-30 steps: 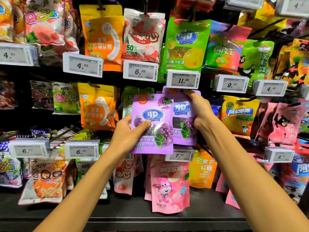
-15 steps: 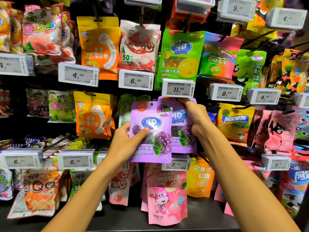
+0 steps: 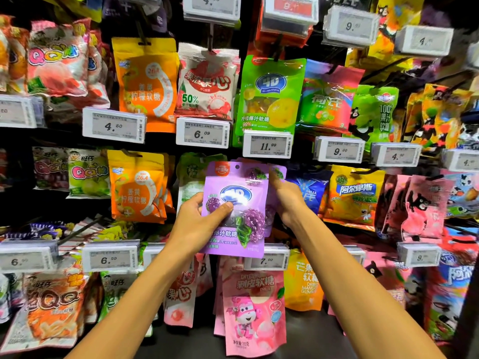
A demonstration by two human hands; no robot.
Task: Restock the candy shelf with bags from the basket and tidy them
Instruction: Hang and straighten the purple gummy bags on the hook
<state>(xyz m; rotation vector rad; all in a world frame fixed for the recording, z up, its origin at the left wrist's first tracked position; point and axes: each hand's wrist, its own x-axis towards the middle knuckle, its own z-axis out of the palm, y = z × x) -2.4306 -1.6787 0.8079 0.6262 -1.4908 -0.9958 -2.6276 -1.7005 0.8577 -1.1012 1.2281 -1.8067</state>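
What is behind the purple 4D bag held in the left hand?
A second purple bag, gripped by the right hand, shows only at the top and right edge of the purple 4D bag in the left hand. Its rest and any further bags are covered.

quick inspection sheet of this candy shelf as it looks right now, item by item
surface: dark shelf base under rows of pegs hung with candy bags
job's things: purple 4D bag held upright in front of the peg row below the 11.99 price tag; rear purple bags hang behind it; basket not in view
clutter: orange QQ bag at lower left sits tilted
grippers: left hand grips the front bag's left edge, thumb on its face; right hand is at the rear purple bags, grip too blurred to tell
cables: nothing seen
surroundings: green 4D bag above; pink bag below the 7.00 tag
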